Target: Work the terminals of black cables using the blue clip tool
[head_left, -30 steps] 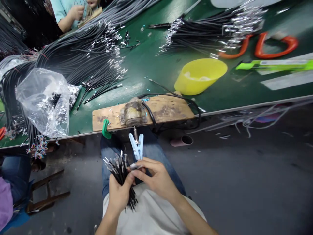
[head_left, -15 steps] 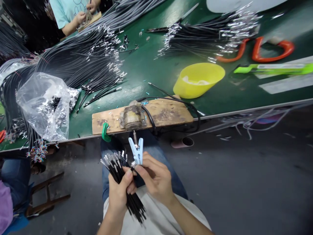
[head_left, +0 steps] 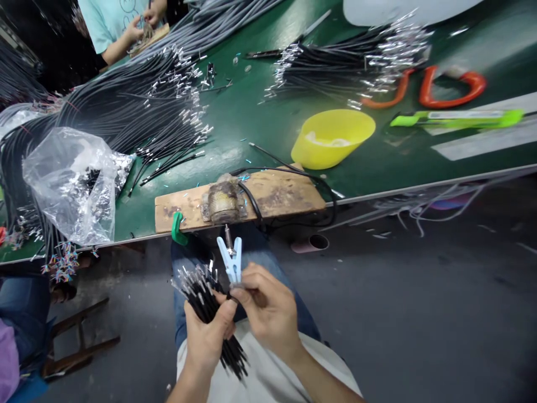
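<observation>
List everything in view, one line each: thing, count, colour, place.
table: one, green, upper half
cable heaps: two, black, silver-tipped, on table
plastic bag: one, clear, table left
wooden board: one, brown, table's near edge
clamp: one, green, board's left corner
bowl: one, yellow, right of board
scissor handles: two, orange, far right
co-worker: one, teal shirt, top left
wire bundle: one, black, bottom middle
clip: one, pale blue, below the board
left hand: one, bare, gripping wire bundle
right hand: one, bare, pinching clip
</observation>
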The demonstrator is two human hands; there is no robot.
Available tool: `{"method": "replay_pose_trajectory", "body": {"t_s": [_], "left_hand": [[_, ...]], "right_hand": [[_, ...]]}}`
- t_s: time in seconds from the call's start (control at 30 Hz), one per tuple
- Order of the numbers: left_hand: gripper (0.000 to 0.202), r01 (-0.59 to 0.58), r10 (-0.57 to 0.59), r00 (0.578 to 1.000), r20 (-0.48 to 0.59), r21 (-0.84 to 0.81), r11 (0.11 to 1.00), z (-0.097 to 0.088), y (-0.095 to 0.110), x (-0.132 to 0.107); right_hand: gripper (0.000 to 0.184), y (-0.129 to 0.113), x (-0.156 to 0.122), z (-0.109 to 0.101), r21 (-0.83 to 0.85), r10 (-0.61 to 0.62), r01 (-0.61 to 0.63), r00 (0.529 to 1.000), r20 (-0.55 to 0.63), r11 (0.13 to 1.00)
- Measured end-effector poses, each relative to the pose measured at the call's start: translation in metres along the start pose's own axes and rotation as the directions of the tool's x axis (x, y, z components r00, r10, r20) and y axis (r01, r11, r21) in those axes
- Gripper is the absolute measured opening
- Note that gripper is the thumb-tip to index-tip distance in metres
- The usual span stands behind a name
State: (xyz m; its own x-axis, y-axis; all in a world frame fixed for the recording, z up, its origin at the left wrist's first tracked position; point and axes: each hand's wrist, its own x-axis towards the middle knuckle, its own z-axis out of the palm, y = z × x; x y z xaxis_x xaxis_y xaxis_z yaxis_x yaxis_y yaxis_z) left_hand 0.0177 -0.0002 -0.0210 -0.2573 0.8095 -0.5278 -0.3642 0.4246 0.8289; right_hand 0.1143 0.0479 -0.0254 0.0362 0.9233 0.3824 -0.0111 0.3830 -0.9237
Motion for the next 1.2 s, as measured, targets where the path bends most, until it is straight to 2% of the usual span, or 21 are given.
{"method": "replay_pose_trajectory", "body": {"t_s": [0.07,0.1,0.13,0.17,0.2,0.23,0.3,0.33,0.37,0.43,0.47,0.53,0.6,0.67,0.7,0.77,0.87,0.93,1.03,1.1,1.2], "left_hand": [[0.036,0.017,-0.017,1.000,-0.021,-0.006,1.000,-0.002,-0.005,0.003],[0.037,0.023,-0.023,1.000,-0.016,-0.008,1.000,-0.005,-0.008,0.005],[0.037,0.024,-0.024,1.000,-0.005,-0.006,1.000,-0.007,-0.009,0.009],[0.038,0.029,-0.029,0.999,0.021,0.005,1.000,-0.010,-0.011,0.013],[0.039,0.041,-0.043,0.997,0.059,0.029,0.999,-0.013,-0.011,0.018],[0.039,0.054,-0.060,0.994,0.094,0.064,0.996,-0.015,-0.010,0.022],[0.037,0.062,-0.081,0.988,0.131,0.138,0.989,-0.016,-0.006,0.026],[0.036,0.043,-0.065,0.990,0.128,0.168,0.985,-0.015,-0.002,0.026],[0.034,0.001,-0.022,0.994,0.111,0.188,0.982,-0.013,0.003,0.024],[0.028,-0.128,0.115,0.991,0.070,0.214,0.968,-0.007,0.012,0.015],[0.025,-0.188,0.179,0.982,0.058,0.228,0.955,-0.005,0.016,0.010],[0.019,-0.273,0.270,0.962,0.048,0.261,0.926,-0.002,0.021,0.002],[0.018,-0.328,0.335,0.942,0.026,0.288,0.900,-0.004,0.018,0.001],[0.022,-0.334,0.353,0.935,-0.013,0.292,0.896,-0.011,0.010,0.009],[0.024,-0.300,0.320,0.947,-0.023,0.285,0.910,-0.014,0.005,0.015],[0.030,-0.138,0.143,0.990,0.002,0.278,0.951,-0.021,-0.005,0.028],[0.040,0.003,-0.009,1.000,0.023,0.253,0.967,-0.022,-0.012,0.035],[0.041,0.022,-0.031,0.998,0.046,0.191,0.981,-0.018,-0.011,0.028],[0.038,0.011,-0.018,0.997,0.076,0.096,0.995,-0.011,-0.006,0.011],[0.037,0.018,-0.023,0.997,0.075,0.058,0.998,-0.011,-0.004,0.007],[0.042,0.054,-0.059,0.995,0.086,0.056,0.997,-0.019,-0.009,0.017]], "right_hand": [[0.020,0.000,-0.002,0.000,-0.096,-0.162,0.156,0.985,-0.057,0.983],[0.021,0.001,-0.002,-0.001,-0.081,-0.186,0.182,0.982,-0.036,0.980],[0.019,0.002,0.000,-0.003,-0.013,-0.150,0.150,0.989,0.014,0.989],[0.015,0.003,0.002,-0.005,0.100,-0.064,0.055,0.994,0.090,0.993],[0.013,0.004,0.005,-0.008,0.234,0.049,-0.095,0.979,0.196,0.968],[0.016,0.005,0.008,-0.010,0.353,0.160,-0.276,0.933,0.323,0.894],[0.028,0.009,0.013,-0.012,0.457,0.318,-0.593,0.776,0.544,0.663],[0.033,0.012,0.015,-0.013,0.454,0.375,-0.691,0.703,0.605,0.563],[0.037,0.014,0.018,-0.013,0.437,0.429,-0.750,0.649,0.628,0.497],[0.043,0.019,0.023,-0.012,0.409,0.538,-0.796,0.604,0.588,0.446],[0.044,0.020,0.025,-0.012,0.408,0.580,-0.797,0.604,0.548,0.445],[0.043,0.021,0.031,-0.012,0.441,0.607,-0.768,0.638,0.473,0.465],[0.042,0.021,0.035,-0.013,0.487,0.554,-0.701,0.712,0.432,0.522],[0.042,0.019,0.036,-0.015,0.508,0.429,-0.607,0.793,0.433,0.611],[0.041,0.019,0.034,-0.016,0.507,0.357,-0.564,0.818,0.450,0.652],[0.036,0.018,0.030,-0.018,0.517,0.227,-0.478,0.850,0.474,0.710],[0.027,0.019,0.023,-0.018,0.531,0.099,-0.325,0.907,0.409,0.783],[0.019,0.018,0.020,-0.018,0.479,0.034,-0.188,0.949,0.313,0.858],[0.019,0.017,0.017,-0.016,0.359,-0.045,-0.036,0.976,0.215,0.933],[0.020,0.016,0.015,-0.017,0.300,-0.052,-0.010,0.978,0.200,0.954],[0.018,0.015,0.013,-0.020,0.244,-0.034,-0.011,0.983,0.178,0.970]]}}
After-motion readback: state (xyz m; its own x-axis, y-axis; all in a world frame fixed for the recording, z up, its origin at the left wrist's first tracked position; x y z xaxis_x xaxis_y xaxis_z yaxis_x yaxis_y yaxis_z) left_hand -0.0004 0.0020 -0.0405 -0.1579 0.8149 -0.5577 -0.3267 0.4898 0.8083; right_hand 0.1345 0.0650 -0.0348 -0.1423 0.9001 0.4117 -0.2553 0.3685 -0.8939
